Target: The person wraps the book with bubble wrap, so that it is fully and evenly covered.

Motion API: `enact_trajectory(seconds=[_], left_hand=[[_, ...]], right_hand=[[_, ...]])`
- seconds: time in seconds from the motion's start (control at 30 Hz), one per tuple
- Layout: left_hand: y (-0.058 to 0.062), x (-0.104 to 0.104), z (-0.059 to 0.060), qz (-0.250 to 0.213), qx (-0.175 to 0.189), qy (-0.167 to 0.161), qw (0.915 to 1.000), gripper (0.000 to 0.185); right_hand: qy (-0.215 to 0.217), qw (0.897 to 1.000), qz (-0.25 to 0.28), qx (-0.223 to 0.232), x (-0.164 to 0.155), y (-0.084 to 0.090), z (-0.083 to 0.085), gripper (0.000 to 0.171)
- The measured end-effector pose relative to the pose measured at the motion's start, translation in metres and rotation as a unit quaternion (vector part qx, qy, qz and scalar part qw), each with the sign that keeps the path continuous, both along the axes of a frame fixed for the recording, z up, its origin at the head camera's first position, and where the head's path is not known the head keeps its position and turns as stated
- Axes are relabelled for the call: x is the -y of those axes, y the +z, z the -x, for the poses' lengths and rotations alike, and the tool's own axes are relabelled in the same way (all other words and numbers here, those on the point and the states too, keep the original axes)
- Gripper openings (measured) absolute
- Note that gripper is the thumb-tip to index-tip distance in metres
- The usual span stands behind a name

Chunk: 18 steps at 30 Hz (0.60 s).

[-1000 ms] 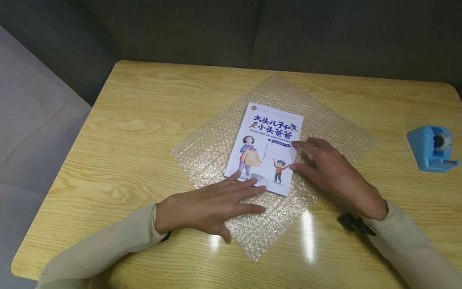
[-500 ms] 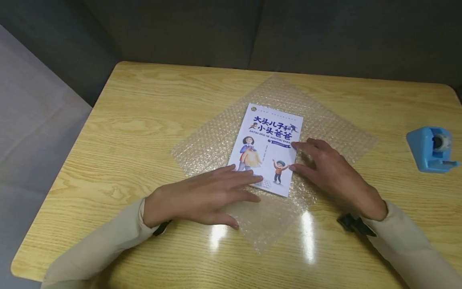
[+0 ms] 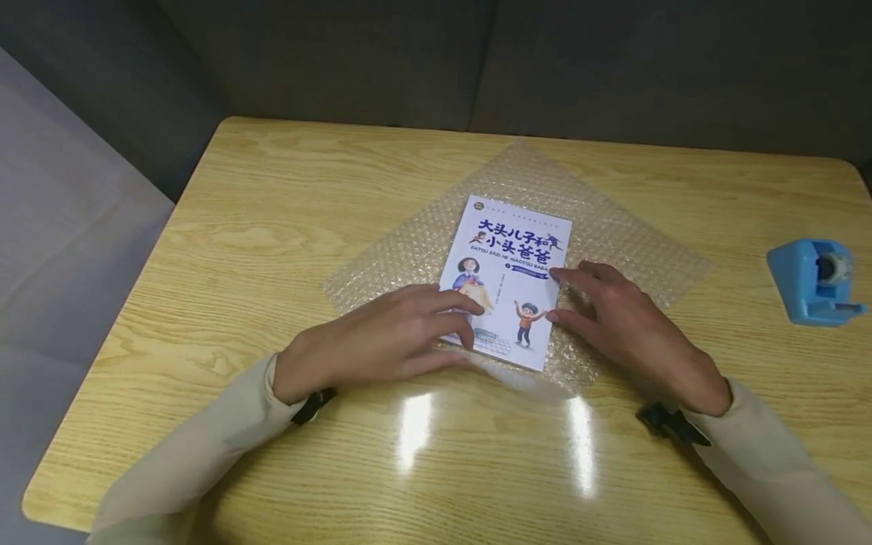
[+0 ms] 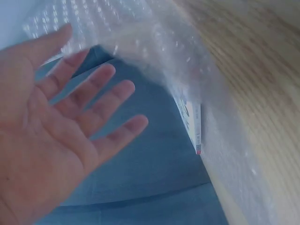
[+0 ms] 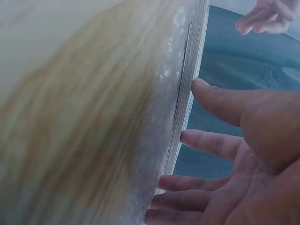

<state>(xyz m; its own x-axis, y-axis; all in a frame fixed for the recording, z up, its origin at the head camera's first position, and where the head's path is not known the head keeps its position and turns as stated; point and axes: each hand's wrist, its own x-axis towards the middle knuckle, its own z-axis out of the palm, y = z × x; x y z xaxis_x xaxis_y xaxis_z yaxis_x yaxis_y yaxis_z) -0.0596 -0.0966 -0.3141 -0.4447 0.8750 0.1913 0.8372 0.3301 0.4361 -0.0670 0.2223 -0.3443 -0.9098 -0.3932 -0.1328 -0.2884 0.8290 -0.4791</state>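
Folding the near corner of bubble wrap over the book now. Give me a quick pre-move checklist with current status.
1. Book lies flat on the bubble wrap: ok.
2. Left hand has the near corner lifted onto the cover: ok.
3. Right hand steadies the book's right edge: ok.
4. Fold lies snug against the book's near edge: cannot tell.
5. Tape dispenser within the right hand's reach: ok, probably.
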Motion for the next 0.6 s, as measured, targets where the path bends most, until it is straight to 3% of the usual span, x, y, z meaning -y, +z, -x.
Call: enact_trajectory(seconds=[0.17,0.33,0.6], left_hand=[[-0.002,-0.005,0.010,-0.006,0.009,0.053,0.9986,0.018],[-0.007,-0.013,0.020,-0.005,-0.017,0.100,0.9948,0.014],[-0.013,-0.030,0.030,0.079,-0.002,0.154,0.9849,0.020]], right_hand=[[0.006,1.000,0.004,-0.006,0.000,0.000,0.000,0.057],[0.006,1.000,0.002,0.001,0.000,0.001,0.001,0.055],[0.002,1.000,-0.006,0.014,0.001,0.002,0.003,0.056]])
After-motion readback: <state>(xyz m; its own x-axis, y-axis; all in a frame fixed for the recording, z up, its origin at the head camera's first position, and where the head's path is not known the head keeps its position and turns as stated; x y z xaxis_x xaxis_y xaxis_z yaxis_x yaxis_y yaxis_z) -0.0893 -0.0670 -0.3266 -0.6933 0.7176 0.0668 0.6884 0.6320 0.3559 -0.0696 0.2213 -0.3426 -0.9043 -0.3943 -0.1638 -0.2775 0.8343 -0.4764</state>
